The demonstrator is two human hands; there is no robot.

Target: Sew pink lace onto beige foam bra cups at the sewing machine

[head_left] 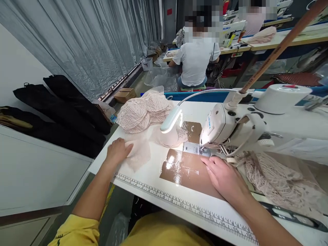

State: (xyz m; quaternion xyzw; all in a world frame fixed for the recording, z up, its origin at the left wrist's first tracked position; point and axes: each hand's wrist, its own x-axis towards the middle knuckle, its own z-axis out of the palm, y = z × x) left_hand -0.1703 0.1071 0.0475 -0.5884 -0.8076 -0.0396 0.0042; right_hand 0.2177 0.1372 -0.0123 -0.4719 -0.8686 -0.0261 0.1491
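My left hand (117, 152) is at the left side of the white sewing table, closed on the edge of a thin, pale beige fabric piece (140, 154), the thumb lying over it. My right hand (223, 176) rests in front of the sewing machine (217, 124), its fingers stretched out over the brown taped patch (187, 167), with nothing visible in them. The needle area (203, 150) is just beyond its fingertips. Between the hands and the lamp lies another sheer piece with a lace edge (174, 137).
A stack of beige lace cups (143, 111) stands at the table's back left. A lamp (171, 119) on a bendable neck hangs over the middle. Bunched lace (279, 181) lies to the right, near a black-handled tool (294, 217). A printed ruler (179, 205) runs along the front edge. A person (196, 61) sits ahead.
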